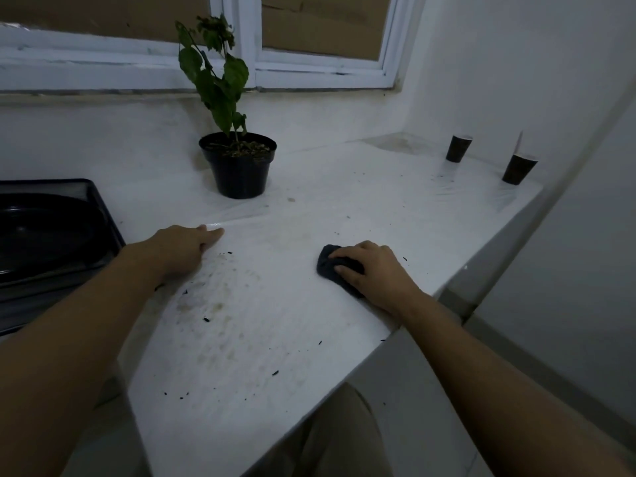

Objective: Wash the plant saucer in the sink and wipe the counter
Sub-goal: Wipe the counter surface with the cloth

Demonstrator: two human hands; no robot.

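Counter (275,339): white, with brown stains and black crumbs close to me.
Right hand (373,270): my fingers curl over the dark cloth (327,261), pressing it down.
Left hand (182,249): flat on the counter, fingers straight.
Sink (103,215): on my left, dark round saucer (44,232) inside.
Plant pot (239,166): further back, under the window.

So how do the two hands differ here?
The left hand lies bare on the counter with fingers stretched out; the right hand curls over a dark cloth. The left hand sits near the sink; the right hand is nearer the counter's right edge. Both rest on the counter.
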